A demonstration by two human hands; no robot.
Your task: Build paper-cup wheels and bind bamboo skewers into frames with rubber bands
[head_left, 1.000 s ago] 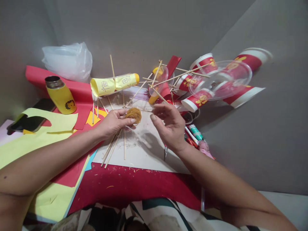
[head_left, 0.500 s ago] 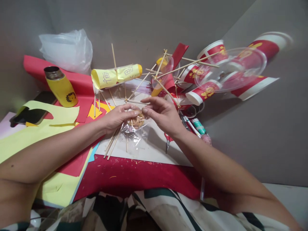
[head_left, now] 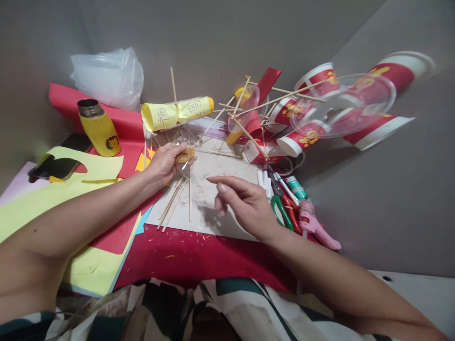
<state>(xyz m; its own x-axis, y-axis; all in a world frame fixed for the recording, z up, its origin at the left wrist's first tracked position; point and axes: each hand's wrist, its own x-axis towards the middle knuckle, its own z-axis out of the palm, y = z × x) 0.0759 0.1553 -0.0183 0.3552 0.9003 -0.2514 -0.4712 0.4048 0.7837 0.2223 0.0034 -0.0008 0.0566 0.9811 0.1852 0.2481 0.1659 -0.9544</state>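
The bundle of tan rubber bands (head_left: 185, 154) sits inside a small clear plastic bag (head_left: 183, 139), held up just above the far edge of the white board (head_left: 213, 189) on the bench. The left hand (head_left: 164, 163) has its grip closed on the bundle through the bag, thumb and fingertips pinching it. The right hand (head_left: 247, 204) hovers over the board nearer the body, its grip loose and open, holding nothing. Bamboo skewers (head_left: 174, 201) lie below the left hand. Scissors (head_left: 282, 210) lie just right of the right hand. A yellow paper roll (head_left: 176, 112) rests beyond the bag.
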